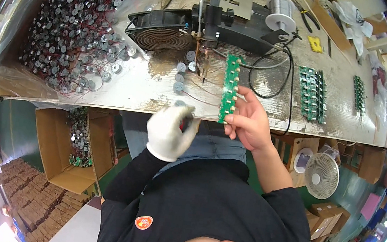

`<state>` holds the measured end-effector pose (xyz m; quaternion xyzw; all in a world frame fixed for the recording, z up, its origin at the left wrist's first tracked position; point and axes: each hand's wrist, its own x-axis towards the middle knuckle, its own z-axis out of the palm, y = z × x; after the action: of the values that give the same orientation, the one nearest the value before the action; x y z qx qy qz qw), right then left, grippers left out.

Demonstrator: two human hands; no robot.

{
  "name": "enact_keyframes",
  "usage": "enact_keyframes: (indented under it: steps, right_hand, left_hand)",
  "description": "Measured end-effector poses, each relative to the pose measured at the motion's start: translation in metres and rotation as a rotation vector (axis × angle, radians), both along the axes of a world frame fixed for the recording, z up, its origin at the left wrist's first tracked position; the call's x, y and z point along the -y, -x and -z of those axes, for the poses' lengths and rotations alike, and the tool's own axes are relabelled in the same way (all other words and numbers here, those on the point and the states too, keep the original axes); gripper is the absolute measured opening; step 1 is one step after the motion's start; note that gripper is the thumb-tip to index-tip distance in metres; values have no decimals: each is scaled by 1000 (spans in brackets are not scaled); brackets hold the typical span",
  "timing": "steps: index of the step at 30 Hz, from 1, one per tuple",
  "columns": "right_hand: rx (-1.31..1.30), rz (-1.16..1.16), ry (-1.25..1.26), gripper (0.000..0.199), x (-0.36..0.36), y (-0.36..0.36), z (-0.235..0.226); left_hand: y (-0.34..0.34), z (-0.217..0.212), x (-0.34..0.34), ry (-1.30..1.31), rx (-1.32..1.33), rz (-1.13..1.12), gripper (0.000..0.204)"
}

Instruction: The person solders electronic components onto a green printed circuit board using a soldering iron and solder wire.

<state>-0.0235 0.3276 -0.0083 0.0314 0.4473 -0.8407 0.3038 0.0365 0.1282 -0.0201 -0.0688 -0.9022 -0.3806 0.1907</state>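
My right hand (249,120), bare, is closed on the lower end of a long green circuit board strip (229,89), held upright at the table's front edge. Small light components run along the strip. My left hand (170,132), in a white glove, is curled at the same edge, thumb and fingers close together. A bit of dark red shows inside its grip, but what it holds is unclear. Just beyond its fingertips are small round grey wired parts (178,86) in a short row, thin wires reaching toward the strip. A soldering iron (211,29) stands mounted vertically, tip down, left of the strip.
A heap of round wired parts (77,30) fills the plastic-lined left side. Behind the iron stand a black fan (161,30) and a solder spool (280,12). Cables loop at right, near more green boards (312,94), pliers (309,19) and a yellow sponge (315,44).
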Motion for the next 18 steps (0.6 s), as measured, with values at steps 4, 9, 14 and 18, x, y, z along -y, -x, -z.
enact_keyframes:
  steps: [4, 9, 14, 18]
  right_hand:
    - [-38, 34, 7, 57, -17, -28, -15]
    - [-227, 116, -76, 55, -30, -58, -45]
    - [-581, 212, -288, 38, -59, -69, -45]
    - [-682, 661, -235, 23, -92, -15, -35]
  left_hand:
    - [-8, 14, -38, 4, -442, -9, 34]
    - [19, -7, -81, -15, -277, -29, 50]
    - [36, -15, -105, -268, -283, 311, 37]
    - [21, -42, -138, -1040, 320, 299, 21]
